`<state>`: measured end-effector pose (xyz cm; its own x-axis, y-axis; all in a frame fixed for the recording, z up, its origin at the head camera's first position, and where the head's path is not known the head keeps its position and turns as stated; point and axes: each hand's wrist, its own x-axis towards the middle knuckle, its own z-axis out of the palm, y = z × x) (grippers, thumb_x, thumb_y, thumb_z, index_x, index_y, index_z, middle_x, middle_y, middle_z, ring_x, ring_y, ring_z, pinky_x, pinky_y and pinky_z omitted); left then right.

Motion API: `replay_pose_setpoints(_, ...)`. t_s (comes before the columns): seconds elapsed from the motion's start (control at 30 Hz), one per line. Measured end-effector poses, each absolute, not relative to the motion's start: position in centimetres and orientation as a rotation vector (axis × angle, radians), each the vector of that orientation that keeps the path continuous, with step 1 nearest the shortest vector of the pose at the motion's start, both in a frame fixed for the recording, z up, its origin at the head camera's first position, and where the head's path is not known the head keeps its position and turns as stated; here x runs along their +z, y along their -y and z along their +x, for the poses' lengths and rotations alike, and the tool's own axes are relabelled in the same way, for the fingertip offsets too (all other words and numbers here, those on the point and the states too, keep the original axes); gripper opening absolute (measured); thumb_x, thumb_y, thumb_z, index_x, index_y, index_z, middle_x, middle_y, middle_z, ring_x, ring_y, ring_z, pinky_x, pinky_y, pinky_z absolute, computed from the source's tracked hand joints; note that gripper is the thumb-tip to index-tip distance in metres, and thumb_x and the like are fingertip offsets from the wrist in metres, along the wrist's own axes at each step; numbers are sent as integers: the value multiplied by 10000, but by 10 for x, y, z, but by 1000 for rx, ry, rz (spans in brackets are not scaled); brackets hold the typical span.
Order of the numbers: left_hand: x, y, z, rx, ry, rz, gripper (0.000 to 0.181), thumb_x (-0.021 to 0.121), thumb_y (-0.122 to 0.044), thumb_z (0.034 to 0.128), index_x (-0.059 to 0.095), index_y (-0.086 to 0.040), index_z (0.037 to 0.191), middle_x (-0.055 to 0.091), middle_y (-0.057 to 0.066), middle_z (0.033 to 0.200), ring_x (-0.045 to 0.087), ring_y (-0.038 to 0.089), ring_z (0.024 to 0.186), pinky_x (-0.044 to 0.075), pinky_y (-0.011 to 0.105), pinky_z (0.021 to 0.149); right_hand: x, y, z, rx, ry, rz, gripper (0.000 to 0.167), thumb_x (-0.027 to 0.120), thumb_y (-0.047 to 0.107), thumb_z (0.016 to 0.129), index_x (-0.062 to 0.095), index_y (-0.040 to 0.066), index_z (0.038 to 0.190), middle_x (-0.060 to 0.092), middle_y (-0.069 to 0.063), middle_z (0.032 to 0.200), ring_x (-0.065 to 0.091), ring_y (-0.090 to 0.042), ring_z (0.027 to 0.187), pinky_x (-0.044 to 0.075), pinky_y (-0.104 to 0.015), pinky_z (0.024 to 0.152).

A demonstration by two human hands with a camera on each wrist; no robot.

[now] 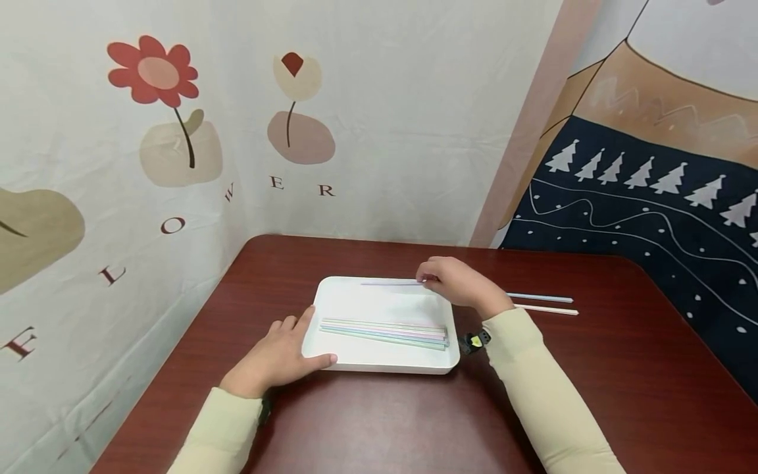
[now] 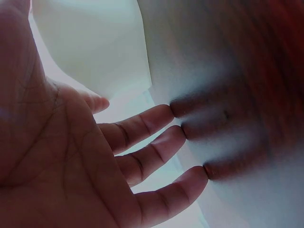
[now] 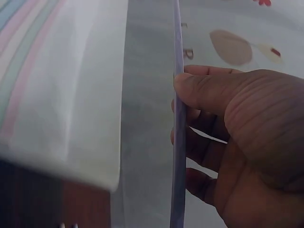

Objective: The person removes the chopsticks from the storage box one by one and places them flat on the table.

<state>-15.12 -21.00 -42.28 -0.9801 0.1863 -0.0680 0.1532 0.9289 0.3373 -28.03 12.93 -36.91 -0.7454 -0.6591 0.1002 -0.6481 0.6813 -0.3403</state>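
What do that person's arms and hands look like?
The person wears long, pale yellow cloth sleeves. The left hand and right hand have no gloves. By the right cuff is a small black device with a yellow-green patch; something dark shows by the left.

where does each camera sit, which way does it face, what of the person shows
Head: on the head, facing forward and down at the white tray and table; left hand, right hand and sleeves show.
Left wrist: on that wrist, facing the left palm and fingers, tray beyond.
Right wrist: on that wrist, facing the right hand pinching a purple straw.
Shared: head and right wrist both show that straw.
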Motion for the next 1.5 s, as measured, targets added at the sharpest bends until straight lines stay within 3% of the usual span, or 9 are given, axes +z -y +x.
replay_pose_setpoints(0.47, -423, 209, -151, 512, -2983, 267, 1159, 613, -786, 769, 220, -53, 1576, 489, 217, 1316, 435, 408, 1178, 448, 509, 921, -372, -198, -274, -588, -2917, -969, 111, 663, 49, 942, 722, 91, 1026, 641, -26, 941, 565, -169, 823, 518, -365, 775)
replay_pose_setpoints(1.5, -421, 210, -150, 523, -2986, 275, 1151, 635, -764, 771, 228, -45, 1572, 496, 216, 1300, 439, 407, 1166, 449, 507, 915, -407, -306, -252, -531, -2974, -844, 160, 651, -42, 908, 672, 117, 908, 600, 39, 848, 527, -172, 790, 493, -420, 751)
